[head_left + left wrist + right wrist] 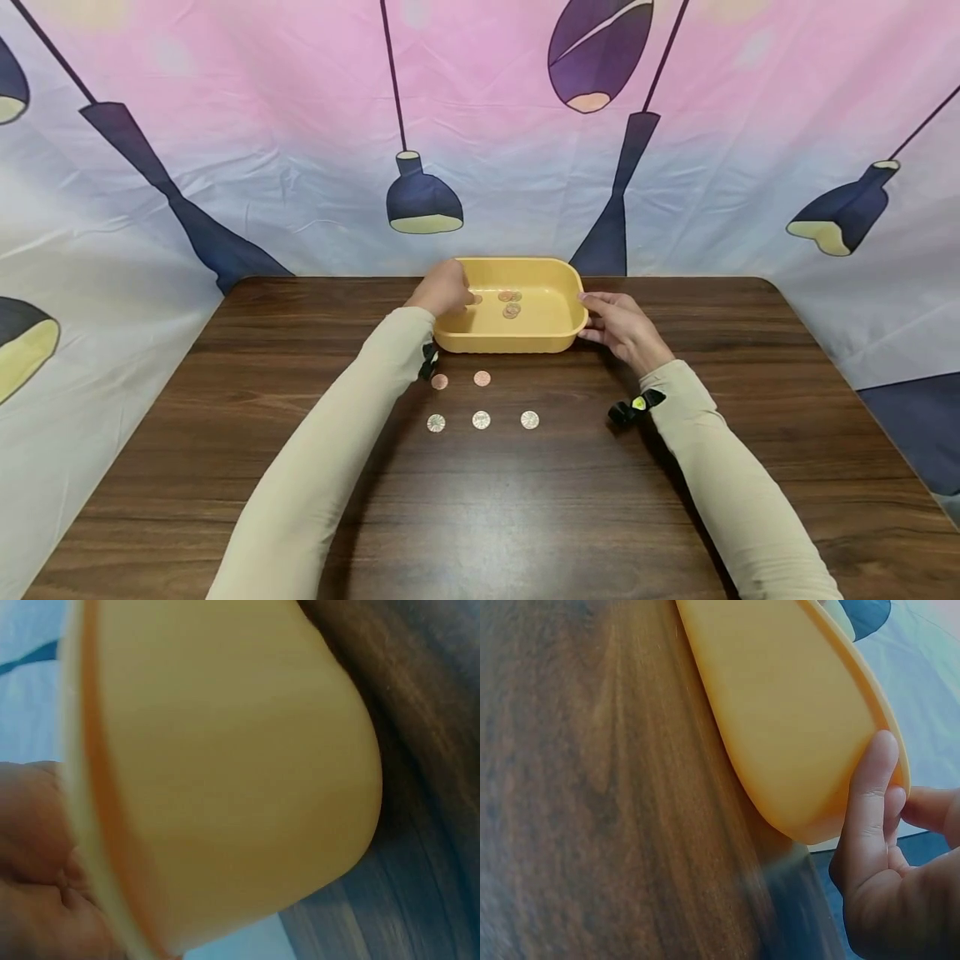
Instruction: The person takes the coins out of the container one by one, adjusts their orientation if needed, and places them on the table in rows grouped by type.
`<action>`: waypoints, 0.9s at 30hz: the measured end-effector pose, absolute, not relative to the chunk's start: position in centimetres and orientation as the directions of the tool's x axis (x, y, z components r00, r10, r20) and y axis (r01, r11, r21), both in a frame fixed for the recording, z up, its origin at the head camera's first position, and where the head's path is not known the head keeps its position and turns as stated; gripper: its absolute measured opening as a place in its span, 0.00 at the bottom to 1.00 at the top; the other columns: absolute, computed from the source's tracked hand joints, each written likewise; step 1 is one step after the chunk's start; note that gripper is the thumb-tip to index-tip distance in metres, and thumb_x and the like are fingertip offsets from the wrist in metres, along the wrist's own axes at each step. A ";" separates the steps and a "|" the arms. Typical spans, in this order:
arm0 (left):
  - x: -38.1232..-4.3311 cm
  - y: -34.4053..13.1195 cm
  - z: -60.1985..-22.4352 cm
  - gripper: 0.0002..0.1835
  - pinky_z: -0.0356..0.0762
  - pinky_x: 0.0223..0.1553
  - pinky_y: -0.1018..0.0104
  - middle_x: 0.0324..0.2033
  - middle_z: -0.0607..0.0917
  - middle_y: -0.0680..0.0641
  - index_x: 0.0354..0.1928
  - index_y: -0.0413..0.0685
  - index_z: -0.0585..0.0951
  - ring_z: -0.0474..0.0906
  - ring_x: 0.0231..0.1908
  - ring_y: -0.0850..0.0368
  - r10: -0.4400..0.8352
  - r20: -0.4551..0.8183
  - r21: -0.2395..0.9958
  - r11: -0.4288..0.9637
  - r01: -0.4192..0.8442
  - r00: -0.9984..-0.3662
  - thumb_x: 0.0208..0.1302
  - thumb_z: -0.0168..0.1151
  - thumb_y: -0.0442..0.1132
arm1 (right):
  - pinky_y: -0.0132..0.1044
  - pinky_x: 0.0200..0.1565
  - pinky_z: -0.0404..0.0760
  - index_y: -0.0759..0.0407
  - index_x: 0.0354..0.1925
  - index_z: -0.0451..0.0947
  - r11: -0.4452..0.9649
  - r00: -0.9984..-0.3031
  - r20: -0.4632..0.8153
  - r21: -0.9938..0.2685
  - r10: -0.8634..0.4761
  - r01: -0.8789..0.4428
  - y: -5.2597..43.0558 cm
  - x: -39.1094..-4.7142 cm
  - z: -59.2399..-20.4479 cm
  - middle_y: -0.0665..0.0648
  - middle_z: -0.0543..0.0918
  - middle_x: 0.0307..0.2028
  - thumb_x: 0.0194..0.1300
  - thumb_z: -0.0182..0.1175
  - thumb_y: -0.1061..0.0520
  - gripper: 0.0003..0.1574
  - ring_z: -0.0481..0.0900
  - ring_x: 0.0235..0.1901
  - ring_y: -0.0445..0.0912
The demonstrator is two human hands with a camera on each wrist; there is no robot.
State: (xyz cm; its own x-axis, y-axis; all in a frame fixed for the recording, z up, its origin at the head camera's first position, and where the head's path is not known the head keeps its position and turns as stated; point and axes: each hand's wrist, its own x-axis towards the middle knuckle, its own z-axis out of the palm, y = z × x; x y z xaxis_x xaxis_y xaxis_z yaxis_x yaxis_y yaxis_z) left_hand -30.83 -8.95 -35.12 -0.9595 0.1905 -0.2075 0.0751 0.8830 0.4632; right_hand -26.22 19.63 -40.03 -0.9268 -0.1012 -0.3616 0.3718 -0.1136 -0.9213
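A yellow tray stands at the far side of the table with several coins on its floor. My left hand reaches over the tray's left end, fingers bent down inside, and pinches a copper-coloured coin near the tray floor. In the left wrist view the tray's outer wall hides the fingertips and that coin. At the right end, my right hand grips the tray's rim, thumb on top and fingers against the outer wall, as the right wrist view also shows with the fingers.
In front of the tray lie two reddish coins in one row. Nearer is a row of three paler coins. The brown wooden table meets a printed cloth backdrop at its far edge.
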 end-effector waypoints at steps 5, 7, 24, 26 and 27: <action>-31.8 -8.7 -36.0 0.14 0.70 0.28 0.67 0.24 0.74 0.48 0.31 0.41 0.78 0.69 0.23 0.55 0.123 -0.235 0.460 0.888 0.002 -0.964 0.69 0.73 0.39 | 0.29 0.32 0.85 0.70 0.71 0.65 -0.114 -0.925 -0.367 -0.919 -0.101 0.378 19.6 -26.2 -40.2 0.53 0.83 0.33 0.83 0.54 0.55 0.28 0.83 0.28 0.40; -31.9 -8.5 -36.4 0.12 0.71 0.30 0.66 0.28 0.77 0.46 0.36 0.38 0.80 0.72 0.25 0.53 0.100 -0.223 0.477 0.879 -0.019 -0.970 0.68 0.73 0.39 | 0.29 0.32 0.85 0.70 0.71 0.66 -0.116 -0.926 -0.365 -0.920 -0.100 0.375 19.5 -26.2 -40.2 0.53 0.82 0.33 0.83 0.55 0.55 0.28 0.83 0.28 0.40; -32.2 -7.4 -38.6 0.09 0.76 0.44 0.60 0.28 0.78 0.46 0.37 0.36 0.84 0.70 0.32 0.51 0.127 -0.057 0.379 0.920 0.096 -0.990 0.67 0.74 0.36 | 0.29 0.32 0.85 0.70 0.69 0.66 -0.121 -0.930 -0.354 -0.924 -0.097 0.364 19.6 -26.2 -40.0 0.54 0.82 0.33 0.83 0.54 0.55 0.27 0.83 0.28 0.40; -32.2 -7.3 -38.5 0.10 0.73 0.41 0.61 0.26 0.74 0.47 0.35 0.38 0.82 0.68 0.32 0.52 0.136 -0.086 0.375 0.922 0.094 -0.987 0.67 0.73 0.36 | 0.29 0.31 0.85 0.70 0.70 0.66 -0.119 -0.929 -0.357 -0.923 -0.095 0.366 19.6 -26.2 -40.0 0.54 0.82 0.34 0.83 0.54 0.55 0.27 0.82 0.27 0.40; -32.2 -7.3 -38.4 0.11 0.72 0.40 0.62 0.25 0.72 0.48 0.33 0.38 0.80 0.68 0.31 0.52 0.141 -0.100 0.375 0.922 0.094 -0.985 0.68 0.73 0.36 | 0.29 0.32 0.85 0.70 0.71 0.66 -0.117 -0.929 -0.359 -0.923 -0.093 0.368 19.6 -26.3 -40.0 0.54 0.82 0.34 0.83 0.54 0.55 0.28 0.82 0.27 0.40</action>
State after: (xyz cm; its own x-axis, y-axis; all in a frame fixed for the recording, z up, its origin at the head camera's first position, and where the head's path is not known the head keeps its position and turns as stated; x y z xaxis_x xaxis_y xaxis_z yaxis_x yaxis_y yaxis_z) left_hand -32.25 -7.31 -38.40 -0.9850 0.1410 -0.0997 0.0942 0.9224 0.3747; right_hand -26.26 19.57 -40.03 -0.9289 -0.0928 -0.3586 0.3678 -0.1169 -0.9225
